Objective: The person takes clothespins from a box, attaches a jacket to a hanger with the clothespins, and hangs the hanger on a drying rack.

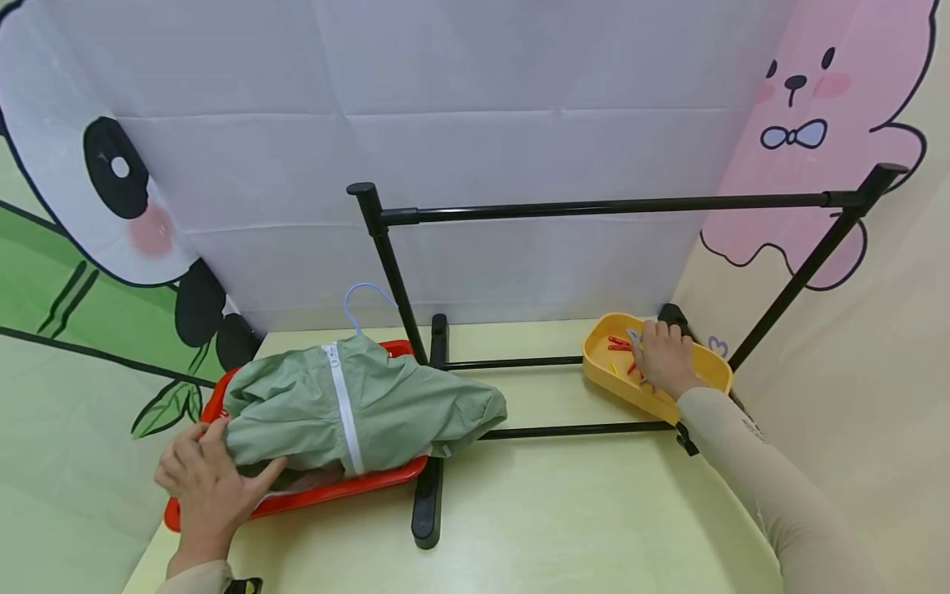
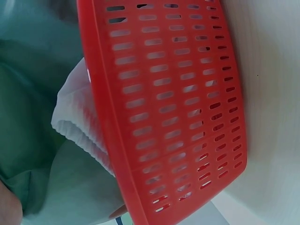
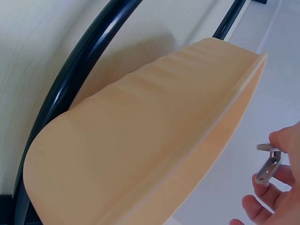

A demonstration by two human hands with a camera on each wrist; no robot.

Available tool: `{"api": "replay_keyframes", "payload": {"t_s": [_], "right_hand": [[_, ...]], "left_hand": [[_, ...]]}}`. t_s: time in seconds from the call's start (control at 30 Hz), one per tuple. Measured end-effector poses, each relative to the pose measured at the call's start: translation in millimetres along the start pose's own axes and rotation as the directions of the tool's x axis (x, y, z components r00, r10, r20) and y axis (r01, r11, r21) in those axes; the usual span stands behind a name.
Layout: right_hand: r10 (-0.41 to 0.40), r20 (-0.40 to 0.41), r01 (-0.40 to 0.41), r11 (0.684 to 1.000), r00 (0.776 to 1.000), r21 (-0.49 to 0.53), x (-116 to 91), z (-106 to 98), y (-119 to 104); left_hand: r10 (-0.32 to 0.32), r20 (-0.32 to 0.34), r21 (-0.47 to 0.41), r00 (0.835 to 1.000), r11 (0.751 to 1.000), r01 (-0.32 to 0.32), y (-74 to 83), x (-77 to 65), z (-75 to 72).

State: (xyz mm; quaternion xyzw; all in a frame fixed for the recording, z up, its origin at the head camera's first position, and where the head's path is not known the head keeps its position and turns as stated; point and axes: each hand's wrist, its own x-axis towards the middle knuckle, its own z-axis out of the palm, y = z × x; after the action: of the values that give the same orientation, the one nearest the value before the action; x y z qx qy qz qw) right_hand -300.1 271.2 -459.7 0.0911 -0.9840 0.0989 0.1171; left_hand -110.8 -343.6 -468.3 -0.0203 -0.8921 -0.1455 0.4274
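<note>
My left hand [image 1: 210, 480] rests at the left end of a green jacket [image 1: 293, 396], its thumb spread from the fingers. The jacket has a white zipper and lies over a red slotted basket [image 1: 349, 485]. A pale blue hanger [image 1: 349, 302] sticks up from the jacket's collar. A white elastic-edged cloth [image 2: 79, 110] hangs at the basket's rim in the left wrist view. Over a yellow tray [image 1: 622, 391] is my right hand [image 1: 668, 360], which pinches a grey clothespin [image 3: 269, 165] between thumb and fingers. Several red clothespins [image 1: 619, 344] lie in the tray.
A black rack [image 1: 609, 206] stands on the pale table [image 1: 564, 503], its top bar above the tray and its left post beside the basket. The tray sits across the rack's lower bars [image 1: 519, 363] at the right. Printed cloth walls [image 1: 519, 157] stand behind.
</note>
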Motion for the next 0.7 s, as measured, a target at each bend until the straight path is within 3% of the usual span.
{"api": "replay_keyframes", "payload": {"t_s": [0.33,0.7], "right_hand": [[-0.029,0.003,0.029,1.0,1.0,0.003,0.3,-1.9,-6.0],[-0.09,-0.028,0.089,0.996,0.996,-0.024,0.8,-4.2,-12.2]], "left_hand": [[0.0,-0.025,-0.005,1.0,1.0,0.0,0.4,-1.1,1.7],[-0.017,0.001,-0.013,1.0,1.0,0.017,0.0,-0.3,0.6]]}}
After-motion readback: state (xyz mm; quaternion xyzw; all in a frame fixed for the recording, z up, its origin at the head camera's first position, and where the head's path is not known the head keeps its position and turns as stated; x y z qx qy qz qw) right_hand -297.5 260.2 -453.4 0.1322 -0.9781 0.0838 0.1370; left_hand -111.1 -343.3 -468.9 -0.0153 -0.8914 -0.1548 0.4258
